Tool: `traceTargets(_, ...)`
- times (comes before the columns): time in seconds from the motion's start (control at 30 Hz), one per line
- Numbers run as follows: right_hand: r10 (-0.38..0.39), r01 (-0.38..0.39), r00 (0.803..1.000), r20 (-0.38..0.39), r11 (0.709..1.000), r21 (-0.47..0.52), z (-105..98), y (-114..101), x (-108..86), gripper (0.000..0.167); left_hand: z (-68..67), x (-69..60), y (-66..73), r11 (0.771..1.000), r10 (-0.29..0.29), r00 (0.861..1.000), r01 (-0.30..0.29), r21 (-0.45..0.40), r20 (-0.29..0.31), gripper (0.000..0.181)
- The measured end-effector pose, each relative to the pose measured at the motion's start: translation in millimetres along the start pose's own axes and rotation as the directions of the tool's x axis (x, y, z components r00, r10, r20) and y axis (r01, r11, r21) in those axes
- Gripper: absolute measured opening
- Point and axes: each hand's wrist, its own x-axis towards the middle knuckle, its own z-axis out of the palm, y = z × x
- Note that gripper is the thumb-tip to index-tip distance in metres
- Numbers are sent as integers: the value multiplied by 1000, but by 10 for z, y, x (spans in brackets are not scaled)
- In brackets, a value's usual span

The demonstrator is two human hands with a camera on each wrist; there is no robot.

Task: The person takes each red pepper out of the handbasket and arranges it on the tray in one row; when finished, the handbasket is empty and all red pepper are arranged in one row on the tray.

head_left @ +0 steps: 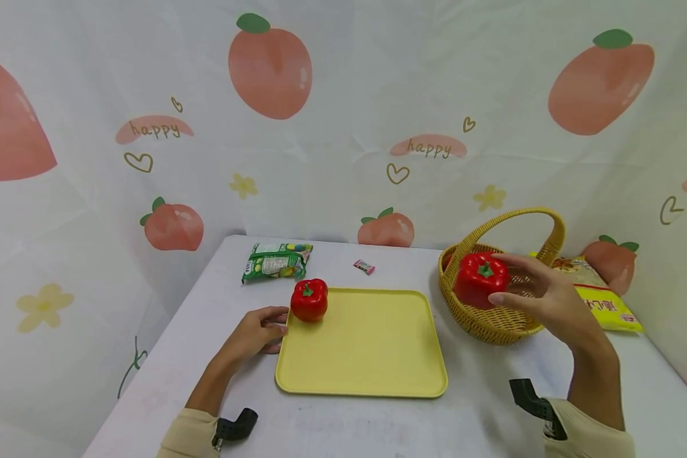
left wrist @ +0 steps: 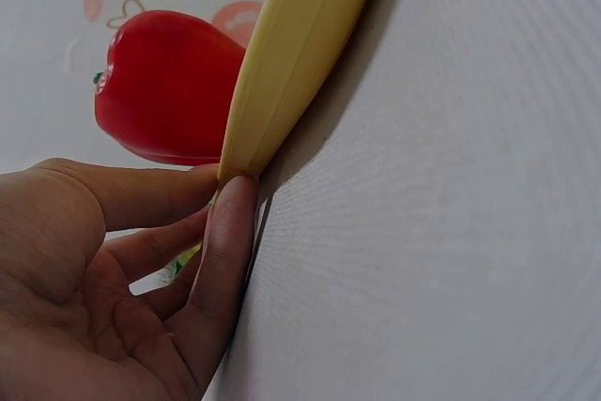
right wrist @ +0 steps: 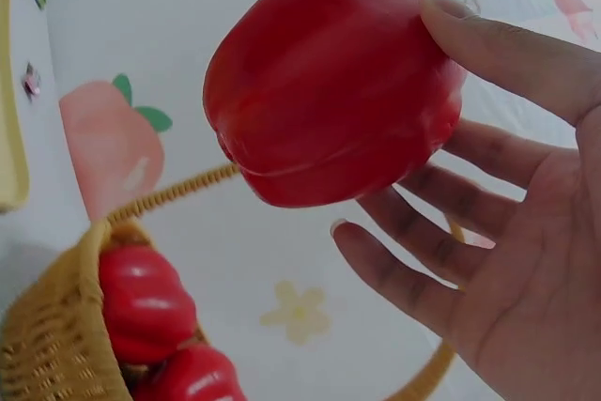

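Observation:
A yellow rectangular tray (head_left: pixel 372 343) lies on the white table. My left hand (head_left: pixel 256 332) pinches its left rim between thumb and fingers, seen close in the left wrist view. On the tray's far left corner sits a red bell pepper (head_left: pixel 309 301), near that hand. My right hand (head_left: pixel 541 298) holds another red bell pepper (right wrist: pixel 329 86) in the air, thumb on one side and fingers on the other. Below and behind it stands a woven basket (head_left: pixel 486 329) with an arched handle. Inside the basket, the right wrist view shows two red bell peppers, one higher (right wrist: pixel 146 302) and one lower (right wrist: pixel 199 377).
A green snack bag (head_left: pixel 277 261) lies beyond the tray's left corner. A small pink wrapped candy (head_left: pixel 364 266) is near the back edge. Right of the basket lies a yellow food packet (head_left: pixel 607 305). A white fruit-print cloth (head_left: pixel 332 159) hangs behind the table.

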Motion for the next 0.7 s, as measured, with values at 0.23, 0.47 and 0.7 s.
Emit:
traceTargets(0.23, -52, 48, 996, 72, 998, 47, 193, -98, 84, 63, 1, -5, 5, 1000, 14, 1000, -14, 3, 3, 51)
traceTargets(0.47, -61, 41, 983, 175, 992, 116, 452, -120, 210, 61, -4, -6, 6, 1000, 14, 1000, -14, -2, 1, 51)
traceTargets(0.7, -34, 8, 973, 227, 993, 115, 720, -53, 309, 64, 3, -10, 14, 1000, 13, 1000, -13, 2, -3, 51)
